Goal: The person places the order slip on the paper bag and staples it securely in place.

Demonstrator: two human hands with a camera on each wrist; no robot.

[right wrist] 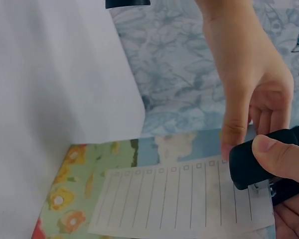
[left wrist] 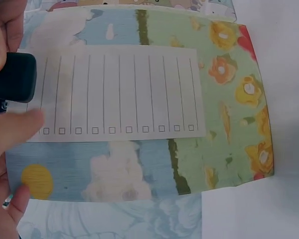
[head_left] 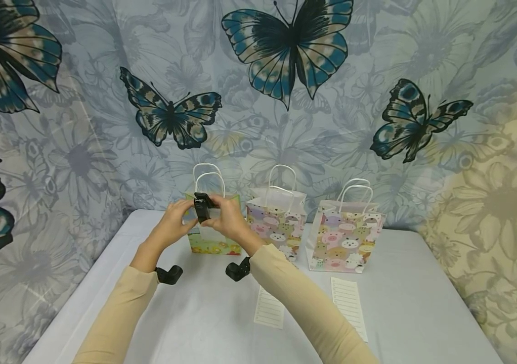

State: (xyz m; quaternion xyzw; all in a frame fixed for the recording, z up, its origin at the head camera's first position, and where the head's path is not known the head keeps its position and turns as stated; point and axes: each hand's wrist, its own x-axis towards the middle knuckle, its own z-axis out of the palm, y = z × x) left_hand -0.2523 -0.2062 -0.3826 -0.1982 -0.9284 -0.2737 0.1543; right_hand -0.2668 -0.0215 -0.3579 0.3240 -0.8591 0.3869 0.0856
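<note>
In the head view, my right hand (head_left: 230,218) grips a black stapler (head_left: 202,207) at the top edge of a paper gift bag (head_left: 215,247) with painted flowers. Its thumb lies on the stapler's top, plain in the right wrist view. A lined checklist slip (left wrist: 124,94) lies flat against the bag's front, its end at the stapler's jaws. On the other side, my left hand (head_left: 173,222) pinches the bag's top edge and the slip, thumb (right wrist: 235,124) in front. Its other fingers are partly hidden behind the bag.
Two gift bags with animal faces, one in the middle (head_left: 276,225) and one at right (head_left: 345,237), stand upright with white handles. Two more lined slips, one near the right forearm (head_left: 269,308) and one farther right (head_left: 348,306), lie on the white-covered table (head_left: 413,303). Butterfly-print cloth hangs behind.
</note>
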